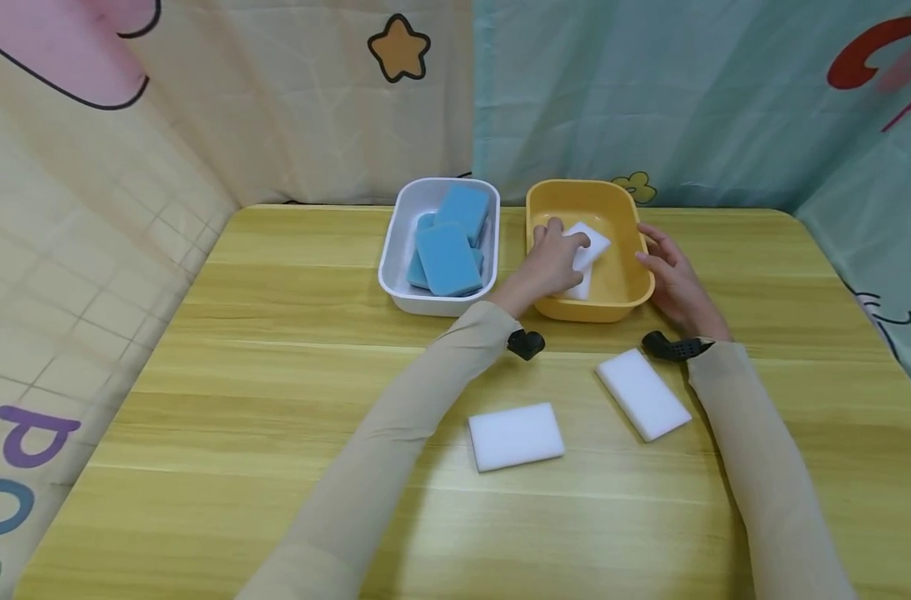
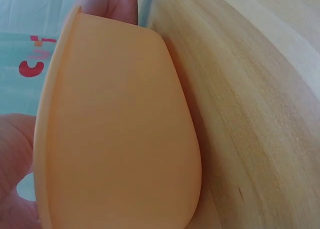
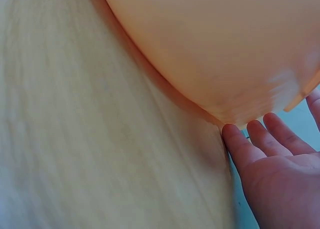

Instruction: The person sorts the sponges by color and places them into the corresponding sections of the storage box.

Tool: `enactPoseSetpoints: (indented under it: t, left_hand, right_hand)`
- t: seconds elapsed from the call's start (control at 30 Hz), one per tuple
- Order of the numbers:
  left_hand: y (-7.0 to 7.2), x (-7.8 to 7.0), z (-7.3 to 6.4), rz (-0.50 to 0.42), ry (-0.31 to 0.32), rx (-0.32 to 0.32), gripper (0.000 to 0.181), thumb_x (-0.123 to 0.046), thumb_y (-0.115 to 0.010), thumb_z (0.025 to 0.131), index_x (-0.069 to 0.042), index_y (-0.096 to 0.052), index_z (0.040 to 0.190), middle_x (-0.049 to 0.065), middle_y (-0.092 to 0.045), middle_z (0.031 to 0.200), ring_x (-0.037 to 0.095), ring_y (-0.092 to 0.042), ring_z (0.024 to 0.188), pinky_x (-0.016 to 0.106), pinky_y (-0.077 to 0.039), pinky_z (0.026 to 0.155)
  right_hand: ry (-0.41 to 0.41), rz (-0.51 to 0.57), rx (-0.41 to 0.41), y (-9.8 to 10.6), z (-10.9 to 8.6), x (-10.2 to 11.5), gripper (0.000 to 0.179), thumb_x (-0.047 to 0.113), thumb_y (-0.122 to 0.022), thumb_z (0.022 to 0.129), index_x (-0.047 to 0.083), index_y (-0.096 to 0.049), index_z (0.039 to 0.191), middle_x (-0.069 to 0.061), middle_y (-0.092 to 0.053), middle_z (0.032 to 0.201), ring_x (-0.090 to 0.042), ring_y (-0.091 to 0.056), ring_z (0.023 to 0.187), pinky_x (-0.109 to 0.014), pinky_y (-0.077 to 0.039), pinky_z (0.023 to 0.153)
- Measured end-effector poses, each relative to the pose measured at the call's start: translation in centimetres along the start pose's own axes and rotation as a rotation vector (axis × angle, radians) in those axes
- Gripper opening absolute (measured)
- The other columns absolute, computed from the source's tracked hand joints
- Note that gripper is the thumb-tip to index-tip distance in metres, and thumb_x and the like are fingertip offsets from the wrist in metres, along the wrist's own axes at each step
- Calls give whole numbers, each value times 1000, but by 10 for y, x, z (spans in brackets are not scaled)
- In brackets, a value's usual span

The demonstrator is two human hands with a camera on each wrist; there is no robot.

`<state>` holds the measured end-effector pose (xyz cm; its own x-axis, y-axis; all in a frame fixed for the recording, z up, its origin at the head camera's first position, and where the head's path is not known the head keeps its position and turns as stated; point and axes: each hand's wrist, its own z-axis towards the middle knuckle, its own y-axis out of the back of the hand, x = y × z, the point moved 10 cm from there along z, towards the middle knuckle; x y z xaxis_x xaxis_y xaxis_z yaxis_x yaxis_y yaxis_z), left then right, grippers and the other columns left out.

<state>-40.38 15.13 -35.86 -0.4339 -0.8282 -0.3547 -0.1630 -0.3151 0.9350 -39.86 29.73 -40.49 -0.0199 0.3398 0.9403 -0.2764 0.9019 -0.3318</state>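
Observation:
My left hand reaches over the near left side of the yellow basin, its fingers curled, pinching a white sponge. Another white sponge lies beneath it inside the basin, partly hidden by that hand. Against the basin's right side rest the fingertips of my right hand; the right wrist view shows these fingers extended along the outer wall. In the left wrist view the basin's outer wall covers most of what the left hand holds.
Left of the basin stands a white basin with several blue sponges piled inside. Two white sponges lie on the wooden table: one sponge nearer the front, another sponge beside the right wrist. Printed curtains hang behind.

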Motion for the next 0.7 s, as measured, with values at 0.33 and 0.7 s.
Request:
enactPoseSetpoints:
  t: [0.33, 0.7]
  left_hand:
    - [4, 1, -1, -32, -43, -51, 44, -26, -62, 87, -22, -53, 130, 14, -34, 142, 29, -30, 127, 30, -37, 100]
    - [29, 6, -33, -116, -113, -162, 41, -29, -63, 88, -20, -55, 127, 13, -31, 146, 27, -23, 136, 36, -31, 111]
  right_hand:
    - [14, 3, 1, -1, 1, 1, 45, 5, -43, 97, 14, -32, 140, -2, -37, 129, -13, -54, 106, -21, -53, 80]
    - [11, -22, 9, -3, -4, 2, 44, 5, -42, 98, 16, -33, 140, 0, -38, 130, -10, -53, 106, -20, -53, 80]
